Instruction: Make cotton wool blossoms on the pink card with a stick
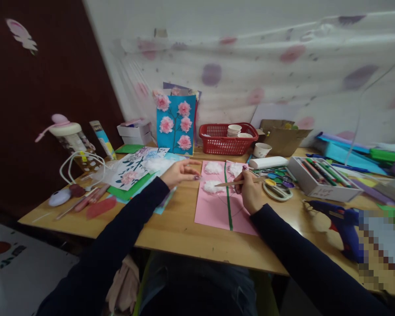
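Observation:
A pink sheet of paper (210,210) lies in front of me, with a green stem strip (228,202) down its middle and thin lines branching off. Fluffy white cotton tufts (213,167) sit on its upper part, on both sides of the stem. My right hand (250,188) is closed around a pointed wooden stick (225,183), whose tip reaches over the lower left tuft. Left of the sheet, my left hand (179,173) hovers with fingers stretched out and apart. Whether a wisp of cotton clings to its fingertips is too small to tell.
A blue flower picture (176,118) stands at the back beside a red basket (224,147) with paper cups. To the right are scissors (278,193), a box of pens (322,191) and a blue glue gun (342,224). Flower drawings (131,169) lie at left.

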`<state>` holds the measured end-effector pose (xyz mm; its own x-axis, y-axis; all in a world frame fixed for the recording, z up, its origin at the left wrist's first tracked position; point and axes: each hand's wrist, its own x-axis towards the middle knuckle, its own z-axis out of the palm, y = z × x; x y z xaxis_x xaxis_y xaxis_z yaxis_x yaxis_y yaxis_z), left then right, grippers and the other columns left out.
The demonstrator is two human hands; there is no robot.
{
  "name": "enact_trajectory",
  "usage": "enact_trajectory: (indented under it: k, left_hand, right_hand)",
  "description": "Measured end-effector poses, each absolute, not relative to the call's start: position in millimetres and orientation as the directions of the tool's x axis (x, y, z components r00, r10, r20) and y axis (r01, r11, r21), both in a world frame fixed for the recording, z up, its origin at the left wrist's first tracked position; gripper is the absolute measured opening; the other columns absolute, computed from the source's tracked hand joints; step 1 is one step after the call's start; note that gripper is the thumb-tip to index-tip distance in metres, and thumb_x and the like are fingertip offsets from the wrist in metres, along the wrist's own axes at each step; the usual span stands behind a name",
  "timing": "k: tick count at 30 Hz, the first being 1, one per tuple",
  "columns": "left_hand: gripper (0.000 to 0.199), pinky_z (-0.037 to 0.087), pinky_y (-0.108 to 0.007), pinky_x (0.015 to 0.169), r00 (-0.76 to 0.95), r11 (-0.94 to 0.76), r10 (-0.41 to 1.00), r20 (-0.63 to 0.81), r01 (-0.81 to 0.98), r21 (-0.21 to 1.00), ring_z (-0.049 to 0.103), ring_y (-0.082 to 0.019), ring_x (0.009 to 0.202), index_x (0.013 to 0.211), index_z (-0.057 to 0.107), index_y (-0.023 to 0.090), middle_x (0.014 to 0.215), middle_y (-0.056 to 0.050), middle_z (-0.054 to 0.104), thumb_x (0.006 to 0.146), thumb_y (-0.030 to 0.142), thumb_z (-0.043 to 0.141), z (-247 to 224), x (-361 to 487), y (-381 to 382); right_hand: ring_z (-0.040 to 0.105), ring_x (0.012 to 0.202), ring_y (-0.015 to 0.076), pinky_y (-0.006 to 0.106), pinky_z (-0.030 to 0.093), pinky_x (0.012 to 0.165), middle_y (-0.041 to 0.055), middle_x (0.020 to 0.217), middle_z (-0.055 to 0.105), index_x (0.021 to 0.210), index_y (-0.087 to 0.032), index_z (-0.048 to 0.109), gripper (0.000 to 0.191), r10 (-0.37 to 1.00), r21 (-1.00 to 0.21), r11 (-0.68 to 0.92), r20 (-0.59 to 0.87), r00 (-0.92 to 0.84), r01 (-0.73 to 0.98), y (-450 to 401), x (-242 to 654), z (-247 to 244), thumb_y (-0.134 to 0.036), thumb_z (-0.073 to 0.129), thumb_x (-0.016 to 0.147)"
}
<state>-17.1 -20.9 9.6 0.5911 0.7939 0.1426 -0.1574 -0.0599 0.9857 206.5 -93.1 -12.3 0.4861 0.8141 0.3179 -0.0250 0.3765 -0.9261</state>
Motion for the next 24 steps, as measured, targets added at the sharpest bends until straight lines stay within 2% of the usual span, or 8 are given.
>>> enact_trajectory:
  k: [2, 6, 10, 13, 16, 20, 24]
  left_hand:
    - [0.053, 0.050, -0.026, 0.074, 0.601, -0.027, 0.785, 0.152, -0.211, 0.977, 0.066, -0.013, 0.071, 0.101, 0.058, 0.010, 0.074, -0.004, 0.069, 0.053, 0.014, 0.079, 4.5, 8.0, -39.7]
    - [0.044, 0.050, -0.026, 0.068, 0.476, 0.006, 0.872, 0.112, -0.239, 0.971, 0.065, -0.013, 0.068, 0.097, 0.057, 0.010, 0.074, -0.004, 0.069, 0.057, 0.010, 0.076, -11.7, 31.9, -58.9]
    - [0.040, 0.050, -0.029, 0.073, 0.418, 0.006, 0.903, 0.096, -0.235, 0.972, 0.066, -0.015, 0.075, 0.098, 0.056, 0.010, 0.082, -0.008, 0.071, 0.062, 0.005, 0.071, -22.2, 33.1, -59.9]
    - [0.039, 0.050, -0.030, 0.075, 0.410, -0.013, 0.905, 0.114, -0.240, 0.971, 0.066, -0.016, 0.080, 0.100, 0.056, 0.010, 0.085, -0.008, 0.071, 0.064, 0.002, 0.067, -23.6, 32.2, -58.9]
    - [0.038, 0.051, -0.028, 0.074, 0.424, -0.004, 0.900, 0.102, -0.227, 0.974, 0.066, -0.014, 0.076, 0.099, 0.057, 0.010, 0.081, -0.006, 0.070, 0.063, 0.001, 0.066, -22.9, 32.2, -59.5]
    - [0.040, 0.052, -0.027, 0.069, 0.453, 0.042, 0.888, 0.075, -0.244, 0.969, 0.066, -0.014, 0.070, 0.099, 0.055, 0.010, 0.080, -0.005, 0.069, 0.062, 0.004, 0.068, -22.8, 31.4, -60.7]
    - [0.041, 0.052, -0.026, 0.066, 0.443, 0.078, 0.895, 0.046, -0.257, 0.963, 0.068, -0.017, 0.073, 0.099, 0.054, 0.010, 0.079, -0.004, 0.066, 0.061, 0.007, 0.071, -23.5, 30.2, -60.5]
  right_hand:
    - [0.035, 0.025, 0.0068, 0.018, 0.026, 0.028, -0.0036, 0.029, 0.041, 0.045, -0.017, 0.050, 0.038, 0.825, -0.925, 0.379, 0.332, 0.457, -0.010, -95.0, 205.4, -11.6, -0.035, 0.047, 0.079]
    - [0.035, 0.026, 0.0068, 0.018, 0.025, 0.029, -0.0031, 0.028, 0.041, 0.045, -0.017, 0.049, 0.040, 0.871, -0.938, 0.346, 0.315, 0.377, -0.017, -98.4, 202.6, -12.6, -0.035, 0.047, 0.080]
    - [0.035, 0.027, 0.0066, 0.018, 0.026, 0.031, -0.0028, 0.029, 0.042, 0.044, -0.017, 0.049, 0.041, 0.896, -0.947, 0.318, 0.289, 0.338, -0.034, -99.2, 199.9, -15.7, -0.036, 0.047, 0.080]
    - [0.035, 0.026, 0.0067, 0.018, 0.026, 0.030, -0.0031, 0.029, 0.041, 0.045, -0.017, 0.049, 0.040, 0.897, -0.944, 0.325, 0.286, 0.337, -0.064, -98.1, 199.9, -17.5, -0.036, 0.047, 0.080]
    - [0.035, 0.026, 0.0073, 0.019, 0.027, 0.030, -0.0040, 0.029, 0.040, 0.046, -0.018, 0.049, 0.038, 0.893, -0.937, 0.336, 0.284, 0.348, -0.098, -97.0, 201.1, -18.2, -0.036, 0.047, 0.080]
    - [0.034, 0.026, 0.0078, 0.019, 0.026, 0.029, -0.0044, 0.029, 0.039, 0.048, -0.018, 0.048, 0.037, 0.883, -0.934, 0.336, 0.267, 0.387, -0.124, -95.8, 202.2, -18.2, -0.035, 0.046, 0.081]
    - [0.034, 0.026, 0.0081, 0.020, 0.026, 0.029, -0.0039, 0.030, 0.041, 0.050, -0.018, 0.049, 0.036, 0.868, -0.921, 0.365, 0.282, 0.409, -0.138, -94.1, 204.0, -19.9, -0.033, 0.044, 0.082]
